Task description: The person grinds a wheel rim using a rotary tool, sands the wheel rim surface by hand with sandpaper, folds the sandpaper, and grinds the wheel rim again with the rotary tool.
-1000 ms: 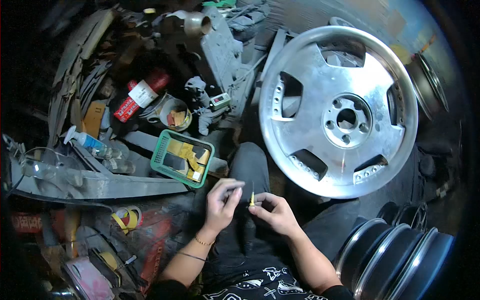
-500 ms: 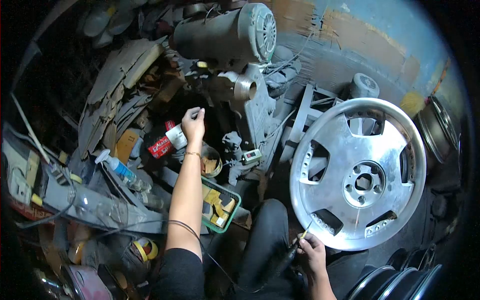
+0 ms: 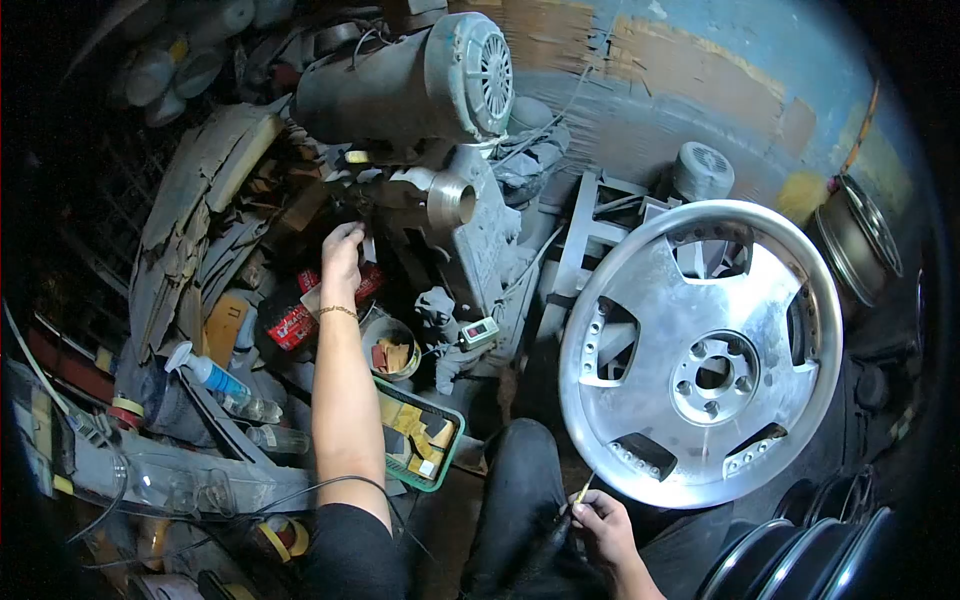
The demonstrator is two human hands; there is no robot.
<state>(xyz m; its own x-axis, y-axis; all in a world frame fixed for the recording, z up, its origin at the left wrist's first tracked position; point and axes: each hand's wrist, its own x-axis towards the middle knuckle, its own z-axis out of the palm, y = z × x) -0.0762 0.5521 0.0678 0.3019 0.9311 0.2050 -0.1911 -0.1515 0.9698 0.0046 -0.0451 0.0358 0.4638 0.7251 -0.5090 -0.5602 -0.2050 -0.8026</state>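
Note:
My left hand (image 3: 343,258) reaches forward over red boxes (image 3: 292,327), its fingers curled together. A thin pale piece (image 3: 369,250) shows beside the fingertips; I cannot tell whether they grip it. Low in the view, my right hand (image 3: 604,528) is closed around a slim dark rotary tool (image 3: 557,528) with a yellow collar and thin metal tip. That tip points up near the lower left edge of a large silver wheel rim (image 3: 655,340), which stands tilted to the right of my knee. Whether tip and rim touch is unclear.
Under my left forearm, a green basket (image 3: 455,440) holds yellow and dark pieces beside a round tub (image 3: 412,365). A switch box (image 3: 479,332) and grey machine (image 3: 410,85) stand ahead. A spray bottle (image 3: 210,375) lies left; more rims (image 3: 800,560) stand lower right.
The whole view has shifted. My left fingers have curled in, and the white roll seen beside them is now mostly hidden. The tool's tip has dropped from the rim's lower opening to its edge.

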